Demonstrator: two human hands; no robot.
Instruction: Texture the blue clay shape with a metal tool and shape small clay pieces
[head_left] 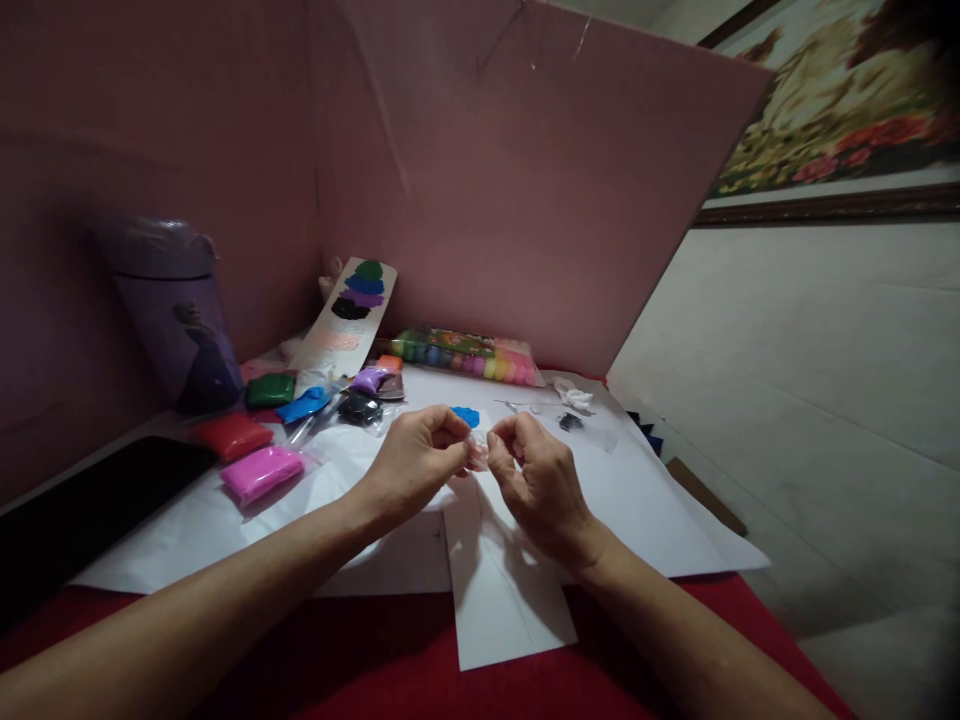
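My left hand [416, 460] and my right hand [541, 485] are raised close together over the white paper. Their fingertips pinch a small clear plastic packet [478, 455] with something pale pink in it; its far side is partly hidden by the fingers. Beneath my hands lies a narrow white card [510, 620], its near end reaching over the red cloth. A patch of blue clay [466, 415] shows at the card's far end, just beyond the fingertips.
Packets of coloured clay, such as a pink packet [262, 474] and a red packet [232, 436], lie at left beside a black flat object [97, 500]. A purple tumbler [176, 320] stands behind. A painted card [345, 315] leans near a bag of coloured clay [472, 355].
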